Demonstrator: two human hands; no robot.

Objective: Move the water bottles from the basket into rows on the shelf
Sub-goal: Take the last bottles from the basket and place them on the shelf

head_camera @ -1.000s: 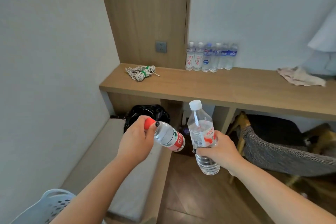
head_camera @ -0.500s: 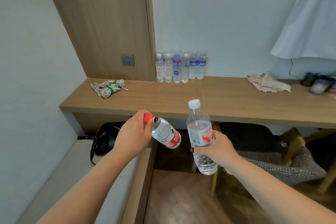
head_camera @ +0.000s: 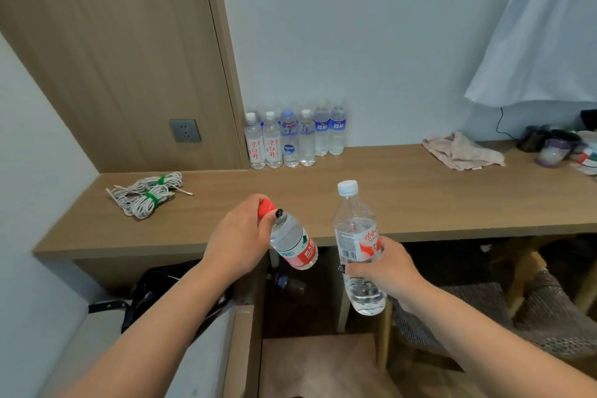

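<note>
My left hand [head_camera: 237,241] grips a small red-capped water bottle [head_camera: 295,244] by its cap and neck, the body tilted down to the right. An upright white-capped bottle [head_camera: 357,236] with a red and white label is held round its middle by my right hand [head_camera: 386,271]. Both hover just in front of the wooden shelf [head_camera: 403,197]. Several water bottles [head_camera: 292,139] stand in rows against the wall at the back of the shelf. The basket is out of view.
Bundled white cords [head_camera: 148,192] lie on the shelf's left part. A crumpled pink cloth [head_camera: 462,152] and small items [head_camera: 559,147] sit at the right. A black bag [head_camera: 155,287] rests under the shelf, a woven chair [head_camera: 484,310] at lower right, a white garment [head_camera: 549,35] hangs above.
The view has lifted and closed in on the shelf, so the basket left the frame. Both hands with their bottles moved up toward the shelf's front edge.
</note>
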